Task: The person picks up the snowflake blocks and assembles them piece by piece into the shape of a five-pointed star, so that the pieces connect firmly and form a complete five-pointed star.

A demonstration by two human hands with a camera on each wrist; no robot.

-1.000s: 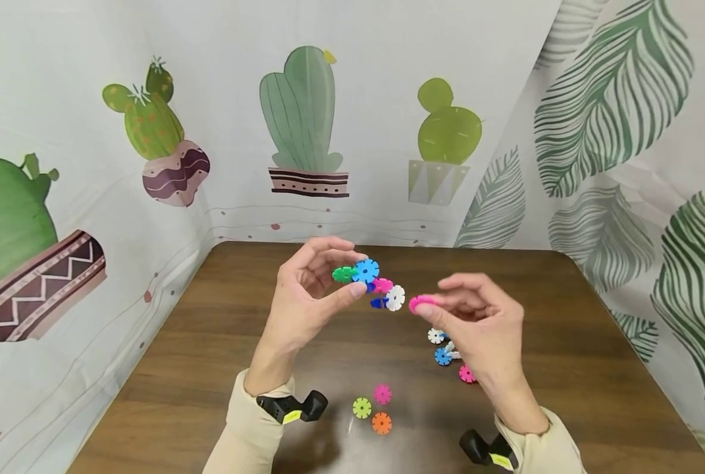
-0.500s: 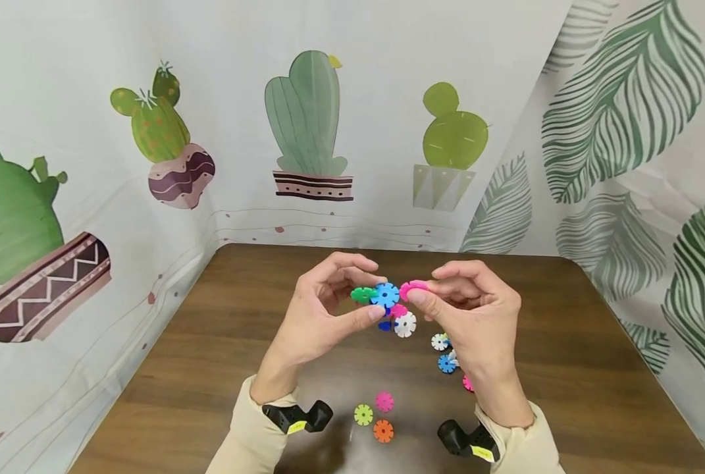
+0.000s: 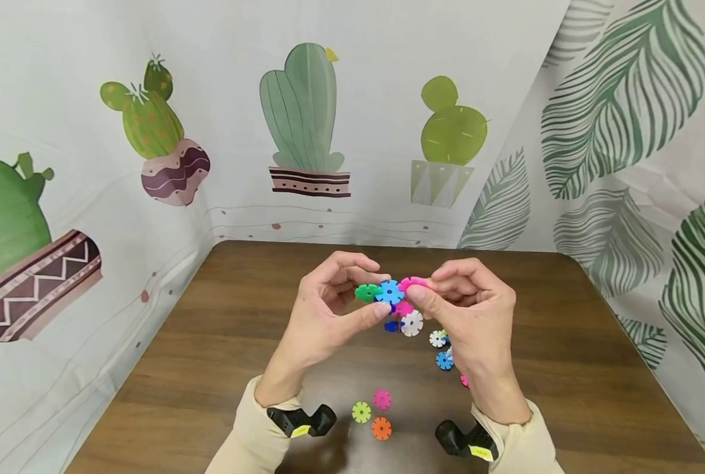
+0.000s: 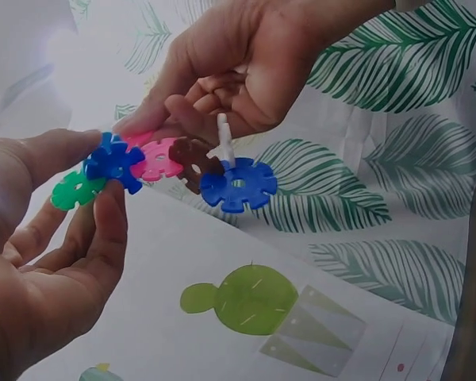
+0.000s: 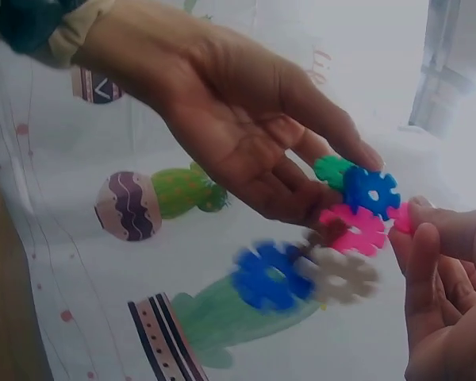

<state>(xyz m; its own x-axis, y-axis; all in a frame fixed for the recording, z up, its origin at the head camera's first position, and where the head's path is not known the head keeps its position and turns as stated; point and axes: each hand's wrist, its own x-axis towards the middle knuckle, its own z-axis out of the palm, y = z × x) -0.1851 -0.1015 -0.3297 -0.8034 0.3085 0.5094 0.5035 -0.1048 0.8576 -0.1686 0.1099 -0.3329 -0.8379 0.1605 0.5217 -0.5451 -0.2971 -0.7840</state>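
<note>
My left hand (image 3: 331, 313) pinches a chain of notched plastic snowflake discs by its light blue disc (image 3: 390, 291), between thumb and fingertips. Joined to that are a green disc (image 3: 366, 293), a pink disc (image 5: 355, 230), a brown disc (image 4: 193, 163), a dark blue disc (image 4: 238, 186) and a white disc (image 3: 412, 323). My right hand (image 3: 476, 316) pinches a separate pink disc (image 3: 414, 284) between thumb and fingers. Its edge meets the right edge of the light blue disc. The chain hangs above the table in the head view.
On the brown table (image 3: 210, 368) lie a lime disc (image 3: 361, 412), a pink disc (image 3: 382, 399) and an orange disc (image 3: 381, 428). Another cluster with a white disc (image 3: 438, 338) and a blue disc (image 3: 444, 360) sits partly behind my right hand. A patterned cloth (image 3: 376, 118) hangs behind.
My left hand has moved right and slightly down with the chain. The right hand's pink disc has come from beside the white disc up and left to the light blue disc's edge.
</note>
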